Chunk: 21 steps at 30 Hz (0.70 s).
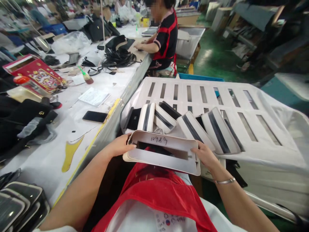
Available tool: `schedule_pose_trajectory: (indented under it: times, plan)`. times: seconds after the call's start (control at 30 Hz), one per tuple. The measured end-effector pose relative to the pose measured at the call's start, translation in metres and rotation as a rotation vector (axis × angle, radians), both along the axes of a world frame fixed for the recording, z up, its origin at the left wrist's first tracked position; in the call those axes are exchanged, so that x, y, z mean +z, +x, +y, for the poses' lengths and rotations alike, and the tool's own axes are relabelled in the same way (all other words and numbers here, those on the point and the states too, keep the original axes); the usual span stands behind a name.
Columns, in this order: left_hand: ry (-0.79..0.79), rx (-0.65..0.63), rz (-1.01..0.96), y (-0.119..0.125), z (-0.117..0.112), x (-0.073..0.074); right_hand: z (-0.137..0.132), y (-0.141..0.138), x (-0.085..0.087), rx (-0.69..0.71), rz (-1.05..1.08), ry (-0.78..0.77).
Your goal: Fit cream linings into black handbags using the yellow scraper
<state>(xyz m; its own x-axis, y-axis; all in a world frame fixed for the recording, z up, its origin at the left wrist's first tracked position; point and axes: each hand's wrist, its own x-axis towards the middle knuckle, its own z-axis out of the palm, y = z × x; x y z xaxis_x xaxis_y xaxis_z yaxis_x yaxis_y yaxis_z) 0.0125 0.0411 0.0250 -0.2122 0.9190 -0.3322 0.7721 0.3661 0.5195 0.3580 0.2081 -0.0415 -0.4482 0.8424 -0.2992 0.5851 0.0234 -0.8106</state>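
Between my two hands, above my red apron (pixel 156 190), is a cream bag body (pixel 164 161) with a long rectangular opening and dark handwritten digits on its upper inner face. My left hand (pixel 120 145) grips its left end, thumb on the inside near the rim. The right end is pinched in my right hand (pixel 205 155), its thumb lying over the edge. Just beyond lie more cream pieces with a dark stripe (pixel 217 130), some leaning on each other, and a black piece (pixel 132 118) at their left.
The pieces rest on a white slotted rack (pixel 195 84). Along the left runs a worktable with a phone (pixel 95 116), paper (pixel 93 96), a yellow template (pixel 71 154), a glue bottle (pixel 86 76), a red box (pixel 36 73) and black bags (pixel 29 117). A person (pixel 165 38) sits at the table ahead.
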Motion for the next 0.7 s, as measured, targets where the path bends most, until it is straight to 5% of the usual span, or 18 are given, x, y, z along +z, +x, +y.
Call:
schedule_pose_trajectory:
  times: [0.1, 0.23, 0.5, 0.7]
  plan:
    - [0.057, -0.021, 0.189, 0.001, 0.017, 0.007, -0.004, 0.003, 0.012, 0.088, -0.408, 0.184]
    - [-0.094, -0.174, 0.416, 0.000, 0.046, 0.008, -0.011, 0.003, 0.028, 0.199, -0.771, 0.287]
    - [-0.243, -0.244, 0.421, -0.016, 0.080, -0.008, -0.016, -0.003, 0.034, 0.299, -0.901, 0.364]
    - [-0.251, -0.304, 0.304, -0.025, 0.072, -0.022, -0.014, -0.005, 0.041, 0.314, -0.918, 0.355]
